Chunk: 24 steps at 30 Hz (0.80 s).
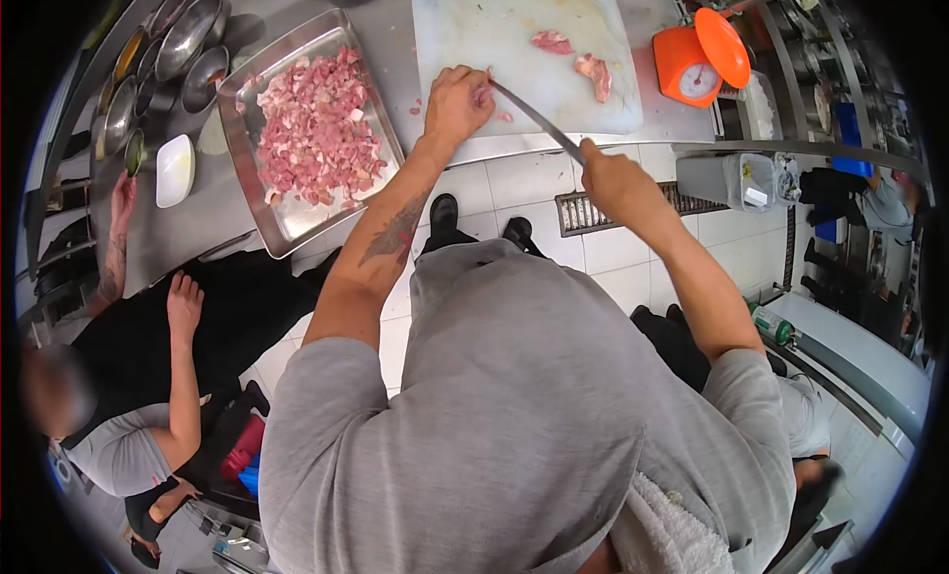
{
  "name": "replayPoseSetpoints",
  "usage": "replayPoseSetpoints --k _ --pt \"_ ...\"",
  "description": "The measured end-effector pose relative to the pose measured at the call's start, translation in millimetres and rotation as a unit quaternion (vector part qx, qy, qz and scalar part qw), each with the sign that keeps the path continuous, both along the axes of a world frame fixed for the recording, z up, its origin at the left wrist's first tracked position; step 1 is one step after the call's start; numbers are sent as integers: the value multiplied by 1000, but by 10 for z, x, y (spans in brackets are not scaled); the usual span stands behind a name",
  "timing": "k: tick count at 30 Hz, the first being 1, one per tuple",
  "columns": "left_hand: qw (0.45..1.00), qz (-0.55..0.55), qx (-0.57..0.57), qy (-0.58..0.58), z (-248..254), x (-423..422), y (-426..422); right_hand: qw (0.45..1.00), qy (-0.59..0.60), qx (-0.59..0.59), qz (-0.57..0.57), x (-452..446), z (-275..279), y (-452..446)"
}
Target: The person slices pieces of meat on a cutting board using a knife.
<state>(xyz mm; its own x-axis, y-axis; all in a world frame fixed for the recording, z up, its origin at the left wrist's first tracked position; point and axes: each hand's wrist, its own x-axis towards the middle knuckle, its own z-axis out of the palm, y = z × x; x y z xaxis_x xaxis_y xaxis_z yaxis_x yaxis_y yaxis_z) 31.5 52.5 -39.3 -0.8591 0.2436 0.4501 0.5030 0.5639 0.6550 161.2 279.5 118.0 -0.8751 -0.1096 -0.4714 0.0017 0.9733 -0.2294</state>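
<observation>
With fingers curled over it, my left hand (457, 104) presses a small piece of raw meat (482, 95) onto the white cutting board (445, 30). My right hand (618, 183) is closed around the handle of a long knife (539, 121). Its blade slants up and left, the tip end beside the meat at my left fingers. Two larger raw meat pieces (593, 77) lie apart on the right of the board, and small scraps are scattered near my left hand. To the left, a steel tray (287, 233) holds a heap of diced meat (316, 129).
An orange kitchen scale (687, 70) stands right of the board. Left of the tray are a white dish (175, 171) and several metal bowls (188, 35). A co-worker (188, 307) stands at the left, others behind. A floor drain grate (593, 213) lies below the table edge.
</observation>
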Motion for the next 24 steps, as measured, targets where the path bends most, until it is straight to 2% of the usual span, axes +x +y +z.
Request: replayPoseSetpoints --k 4,6,8,9,10,11,14,17,20,23,24 --pt "999 -11 -30 7 -16 -15 3 995 65 -62 -35 -264 -905 -210" --pt "1000 -14 -20 10 7 -44 -41 993 84 -88 -9 -618 -1108 -256" --pt "999 4 17 -38 82 53 -43 991 -4 -137 -15 -856 -774 -185" --pt "995 30 50 -79 176 93 -52 991 72 -109 17 -862 -708 -146" --pt "988 57 83 -119 268 115 -69 993 81 -88 14 -867 -647 -115" --pt "988 63 85 -111 321 139 -86 994 86 -67 8 -799 -586 -65" --pt "999 21 -41 16 135 61 -93 998 59 -21 8 -488 -239 -118" --pt "999 10 -25 37 -35 -14 -78 999 27 -13 14 -222 7 -106" --pt "998 14 7 -65 90 -79 8 999 36 -17 11 -84 69 80" --pt "992 -4 49 -116 196 -259 146 998 60 -14 -20 -102 127 200" --pt "994 -24 13 -107 197 -284 175 997 67 -12 -35 -114 139 225"
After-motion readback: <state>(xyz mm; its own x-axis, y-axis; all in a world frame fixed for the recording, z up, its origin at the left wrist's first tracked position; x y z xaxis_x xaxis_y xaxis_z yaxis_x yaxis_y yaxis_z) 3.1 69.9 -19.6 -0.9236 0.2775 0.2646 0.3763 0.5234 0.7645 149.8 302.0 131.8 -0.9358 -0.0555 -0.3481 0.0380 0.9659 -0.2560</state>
